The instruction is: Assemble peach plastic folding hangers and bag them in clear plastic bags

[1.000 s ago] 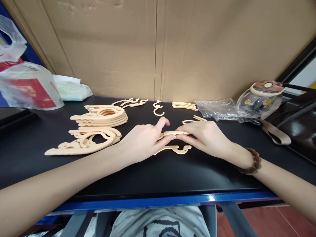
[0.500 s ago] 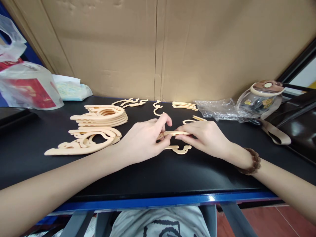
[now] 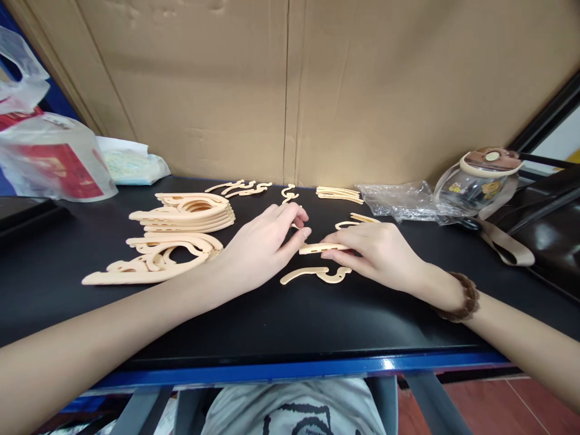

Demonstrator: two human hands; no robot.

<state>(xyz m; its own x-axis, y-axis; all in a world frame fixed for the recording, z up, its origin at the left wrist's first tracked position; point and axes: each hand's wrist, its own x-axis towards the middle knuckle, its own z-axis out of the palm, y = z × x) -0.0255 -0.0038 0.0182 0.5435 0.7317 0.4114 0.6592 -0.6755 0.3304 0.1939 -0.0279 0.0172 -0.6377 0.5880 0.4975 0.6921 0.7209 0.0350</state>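
Stacked wooden cutouts (image 3: 185, 212) well left of left hand. Left hand (image 3: 260, 251) loosely open, gripping nothing, fingertips just beside wooden strip's left end. Wooden strip (image 3: 322, 248) pinched in right hand (image 3: 380, 255), level, between both hands. Curved piece (image 3: 312, 275) flat on table (image 3: 272, 320) just below strip. Jar (image 3: 480, 181) far right.

Head view, close, down onto table (image 3: 290, 320)
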